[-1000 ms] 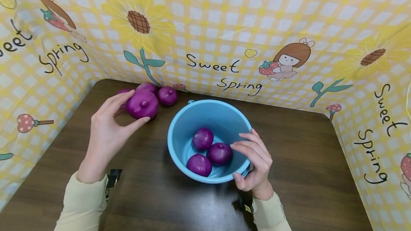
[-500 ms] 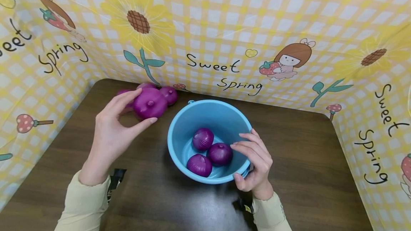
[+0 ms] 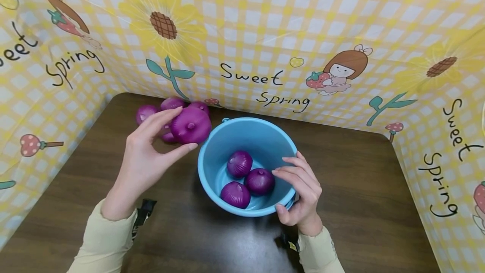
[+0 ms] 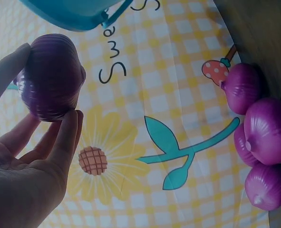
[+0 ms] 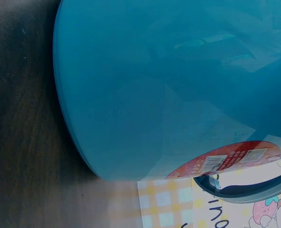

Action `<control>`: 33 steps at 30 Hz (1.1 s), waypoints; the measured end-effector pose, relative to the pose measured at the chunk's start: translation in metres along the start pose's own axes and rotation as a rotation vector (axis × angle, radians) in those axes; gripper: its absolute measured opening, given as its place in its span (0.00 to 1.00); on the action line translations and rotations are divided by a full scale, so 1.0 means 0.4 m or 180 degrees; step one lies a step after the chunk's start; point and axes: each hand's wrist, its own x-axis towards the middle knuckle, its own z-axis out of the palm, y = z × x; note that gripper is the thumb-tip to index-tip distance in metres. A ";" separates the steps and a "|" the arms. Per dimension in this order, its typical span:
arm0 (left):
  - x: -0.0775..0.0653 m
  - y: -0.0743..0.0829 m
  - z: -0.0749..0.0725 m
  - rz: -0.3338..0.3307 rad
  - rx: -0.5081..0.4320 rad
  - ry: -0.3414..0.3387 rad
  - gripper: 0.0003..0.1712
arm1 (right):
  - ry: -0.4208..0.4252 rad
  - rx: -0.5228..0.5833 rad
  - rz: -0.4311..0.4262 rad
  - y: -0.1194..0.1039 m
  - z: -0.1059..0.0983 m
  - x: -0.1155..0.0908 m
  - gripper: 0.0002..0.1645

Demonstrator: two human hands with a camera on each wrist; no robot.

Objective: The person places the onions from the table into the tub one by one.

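Observation:
My left hand [image 3: 145,159] pinches a purple onion [image 3: 191,125] between thumb and fingers, above the table and just left of the blue bucket [image 3: 204,180]. In the left wrist view the same onion [image 4: 52,78] sits between the fingertips, apart from the bucket. My right hand [image 3: 303,188] grips the bucket's right rim, with its fingers reaching over the inside. Three onions lie at the bottom of the bucket, one of them a purple onion [image 3: 239,164]. The right wrist view shows the bucket's outer wall [image 5: 154,95], with the right hand out of sight.
Several more onions [image 4: 268,130] are clustered on the brown table [image 3: 360,188] at the back left, partly hidden behind the held one in the head view. A yellow checked cloth [image 3: 242,24] stands round the table's back and sides. The bucket's handle [image 5: 249,190] hangs outside.
My left hand has carried the held onion to the right, nearer the bucket's rim, uncovering onions at the left of the cluster. The right hand and bucket stay in place.

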 end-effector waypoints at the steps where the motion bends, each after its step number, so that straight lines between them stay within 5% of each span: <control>1: 0.000 0.002 0.002 0.0010 -0.0017 -0.0017 0.48 | -0.0001 0.0001 0.0004 0.000 0.000 -0.001 0.36; 33: -0.001 0.063 0.046 0.0475 -0.0268 -0.0409 0.46 | -0.0004 0.0009 0.0040 0.002 -0.001 -0.006 0.36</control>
